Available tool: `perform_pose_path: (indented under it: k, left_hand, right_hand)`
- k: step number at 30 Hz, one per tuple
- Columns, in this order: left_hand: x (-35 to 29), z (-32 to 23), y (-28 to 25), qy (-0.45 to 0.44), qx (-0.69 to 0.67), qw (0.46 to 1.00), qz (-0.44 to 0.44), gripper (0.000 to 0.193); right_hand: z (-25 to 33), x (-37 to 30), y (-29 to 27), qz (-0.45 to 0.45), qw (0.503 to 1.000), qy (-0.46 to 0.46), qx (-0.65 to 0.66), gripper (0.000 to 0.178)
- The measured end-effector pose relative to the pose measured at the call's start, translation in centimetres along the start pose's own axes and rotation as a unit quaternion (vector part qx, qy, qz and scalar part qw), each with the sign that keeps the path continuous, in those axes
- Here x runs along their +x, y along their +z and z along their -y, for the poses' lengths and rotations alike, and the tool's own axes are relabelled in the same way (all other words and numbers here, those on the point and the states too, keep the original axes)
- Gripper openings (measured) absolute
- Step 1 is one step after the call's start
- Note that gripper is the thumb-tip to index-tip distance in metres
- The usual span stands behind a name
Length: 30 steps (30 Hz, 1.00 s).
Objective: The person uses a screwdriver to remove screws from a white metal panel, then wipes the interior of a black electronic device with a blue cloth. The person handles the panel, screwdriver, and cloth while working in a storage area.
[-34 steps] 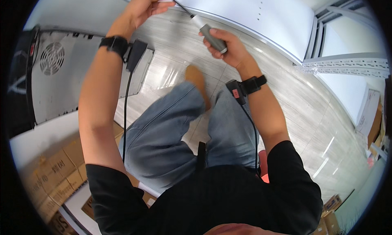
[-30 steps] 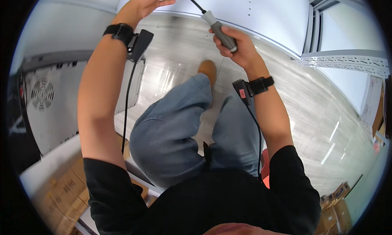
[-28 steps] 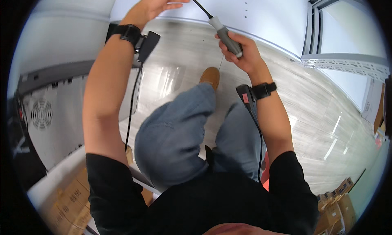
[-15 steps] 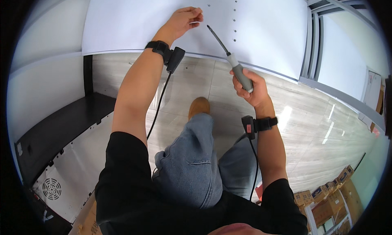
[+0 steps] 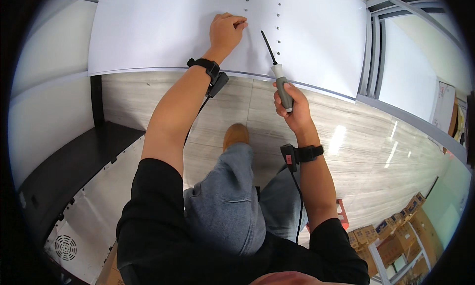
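Observation:
Over the white tabletop point(image 5: 148, 32), my left hand point(image 5: 226, 35) is closed in a pinch, its fingertips just below the near end of the left row of small screw-like dots point(image 5: 246, 10). Whatever it may hold is too small to make out. My right hand point(image 5: 297, 107) is wrapped round the grey handle of a screwdriver point(image 5: 281, 84) at the table's near edge. The dark shaft points away from me, slightly left, and its tip is between the two rows. A longer right row of screw-like dots point(image 5: 278, 28) runs beside the shaft.
Grey metal frame rails point(image 5: 376, 57) border the table on the right. At the left stands a black and white metal cabinet point(image 5: 74, 161) with a round vent. Cardboard boxes point(image 5: 396, 240) are stacked at the lower right, and a red object point(image 5: 342, 213) is by my right elbow.
My left fingertips have drawn into a tighter pinch and moved to the end of the left row. The screwdriver has swung more upright, its tip shifting right. The whole view has shifted slightly.

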<state>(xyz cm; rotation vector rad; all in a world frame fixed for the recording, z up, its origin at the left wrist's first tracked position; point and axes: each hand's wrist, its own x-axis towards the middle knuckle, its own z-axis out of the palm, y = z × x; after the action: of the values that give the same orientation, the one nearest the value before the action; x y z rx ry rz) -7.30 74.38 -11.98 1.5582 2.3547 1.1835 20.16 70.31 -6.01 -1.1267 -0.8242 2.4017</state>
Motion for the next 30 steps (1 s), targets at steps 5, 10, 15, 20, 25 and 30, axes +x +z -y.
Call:
perform_pose_path:
  k: [5,10,15,20,25,30]
  left_hand:
    - [-1.2,0.6,-0.4,0.032,0.004,0.999,-0.021,0.015]
    - [-5.0,0.3,-3.7,-0.070,-0.067,0.995,-0.026,0.016]
    - [-13.2,-1.7,-12.5,-0.308,-0.392,0.862,0.089,0.035]
    - [-24.0,-3.5,-24.5,-0.348,-0.505,0.790,0.011,0.035]
    - [-33.6,-3.7,-34.1,-0.417,-0.444,0.788,-0.095,0.032]
    - [-32.8,-4.0,-25.7,-0.483,-0.426,0.753,-0.135,0.028]
  right_hand:
    - [-0.9,-1.1,0.6,-0.004,1.000,0.001,-0.008,0.038]
    - [-2.2,-3.2,1.4,0.027,0.999,0.015,-0.022,0.039]
    - [-4.6,-5.9,4.9,0.106,0.989,0.037,-0.094,0.039]
    - [-8.2,-9.7,11.9,0.208,0.946,0.081,-0.234,0.040]
    - [-13.1,-12.2,18.3,0.337,0.887,0.152,-0.276,0.042]
    - [-8.4,-4.9,11.4,0.395,0.830,0.208,-0.335,0.039]
